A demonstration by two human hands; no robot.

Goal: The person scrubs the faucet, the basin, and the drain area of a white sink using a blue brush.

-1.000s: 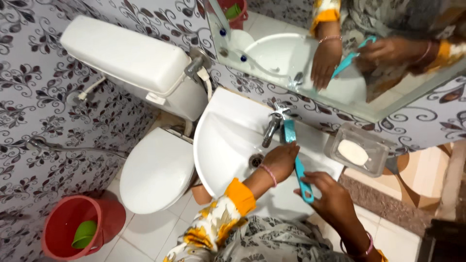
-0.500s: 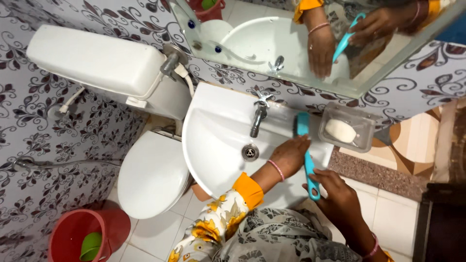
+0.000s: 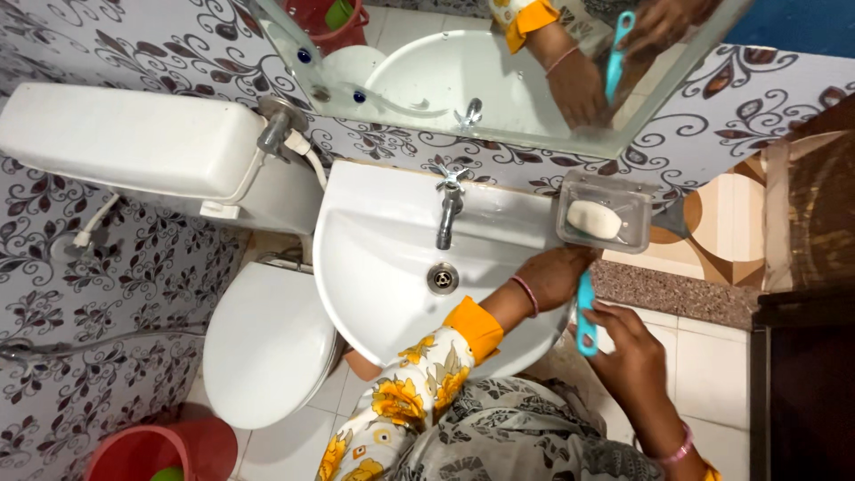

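Right hand (image 3: 628, 352) closed around brush (image 3: 585, 312) handle, low end, for leverage | left hand (image 3: 557, 276) pressed flat over brush head, pushing it onto sink (image 3: 374, 258) rim | soap dish (image 3: 606, 214) just beside | tap (image 3: 448, 209) apart

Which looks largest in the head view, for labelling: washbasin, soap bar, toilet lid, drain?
1. Washbasin
2. Toilet lid, though it sits lower, farther from the camera, so this is unsure
3. Soap bar
4. Drain, close to the soap

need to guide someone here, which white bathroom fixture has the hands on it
The white sink on the wall, with the tap; the toilet bowl and cistern left of it are untouched.
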